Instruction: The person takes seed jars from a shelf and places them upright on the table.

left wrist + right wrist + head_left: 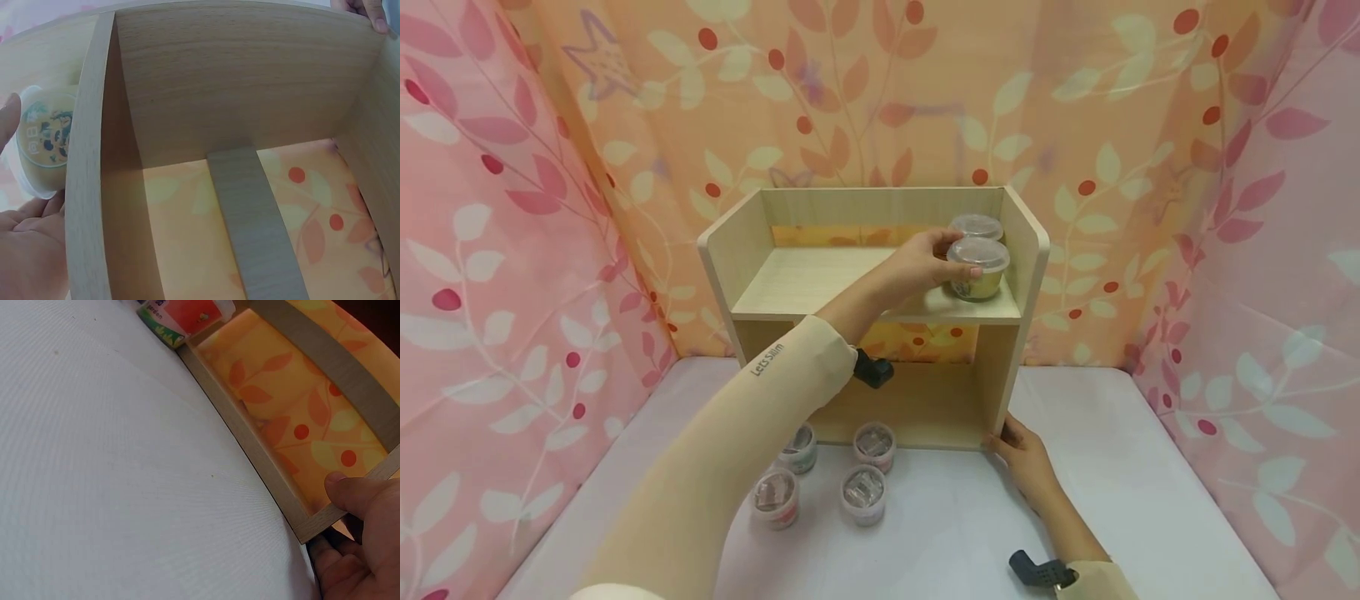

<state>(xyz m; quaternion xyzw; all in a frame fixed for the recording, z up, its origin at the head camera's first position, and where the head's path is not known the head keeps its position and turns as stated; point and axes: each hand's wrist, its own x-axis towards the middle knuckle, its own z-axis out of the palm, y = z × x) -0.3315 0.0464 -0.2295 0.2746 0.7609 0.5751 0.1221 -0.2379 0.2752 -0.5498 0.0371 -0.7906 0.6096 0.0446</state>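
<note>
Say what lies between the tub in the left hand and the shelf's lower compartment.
The shelf's upper board lies between the tub and the lower compartment, as the left wrist view shows.

Forward-down head view, close wrist views, shelf [812, 279] in all three.

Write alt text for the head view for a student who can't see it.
A person's left grip holds a lidded yellow tub at the upper right of a wooden shelf unit, before a second tub; the right grip holds the unit's lower right corner. Four lidded tubs show on the tabletop.
</note>
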